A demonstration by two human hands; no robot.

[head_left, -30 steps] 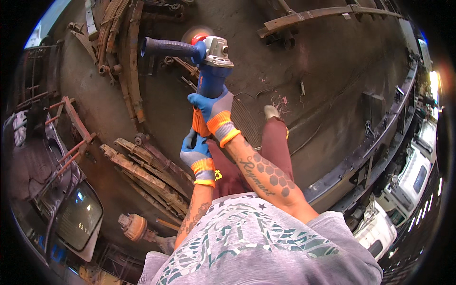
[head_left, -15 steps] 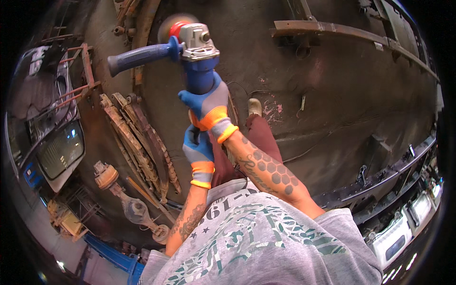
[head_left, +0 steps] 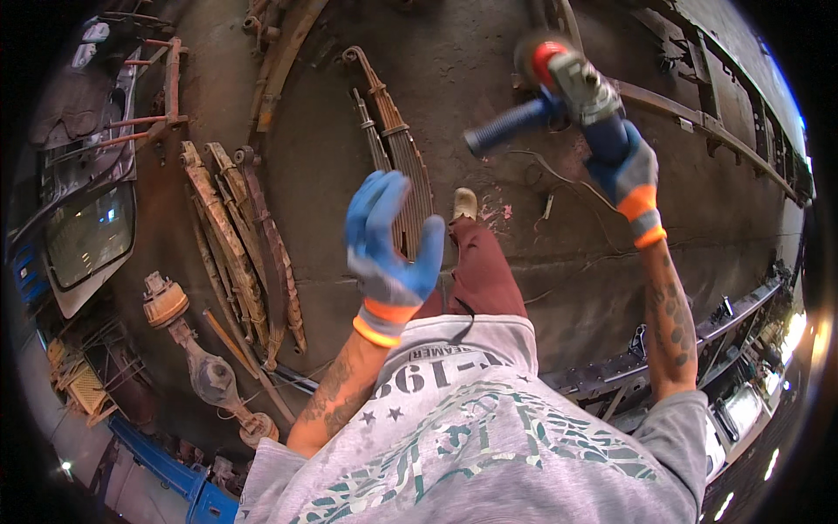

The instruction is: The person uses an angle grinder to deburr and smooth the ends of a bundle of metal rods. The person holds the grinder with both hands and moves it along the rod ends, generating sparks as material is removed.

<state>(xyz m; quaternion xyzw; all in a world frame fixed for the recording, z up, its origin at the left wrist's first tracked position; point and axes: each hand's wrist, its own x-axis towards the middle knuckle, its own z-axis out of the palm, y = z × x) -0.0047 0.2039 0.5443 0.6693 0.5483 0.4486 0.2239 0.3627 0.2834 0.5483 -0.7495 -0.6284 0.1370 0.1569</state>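
My right hand (head_left: 627, 170), in a blue and grey work glove with an orange cuff, grips the blue body of an angle grinder (head_left: 583, 94) out to the right. The grinder's silver head and red disc part point up and away, with the disc blurred. Its blue side handle sticks out to the left, untouched. My left hand (head_left: 391, 236), gloved alike, is raised in front of me with fingers apart and nothing in it. Beyond and partly behind that hand, a leaf spring pack (head_left: 397, 140) lies on the floor.
More rusty leaf springs (head_left: 229, 236) lie to the left, near an axle housing (head_left: 212, 380). A vehicle door (head_left: 92, 236) is at the far left. A long steel frame rail (head_left: 672, 106) crosses the upper right. A thin cable (head_left: 567, 179) runs over the floor.
My right hand has swung the grinder from upper left of centre to the right. My left hand has come away from near the grinder's rear, rising and opening. The leaf spring pack is now uncovered.
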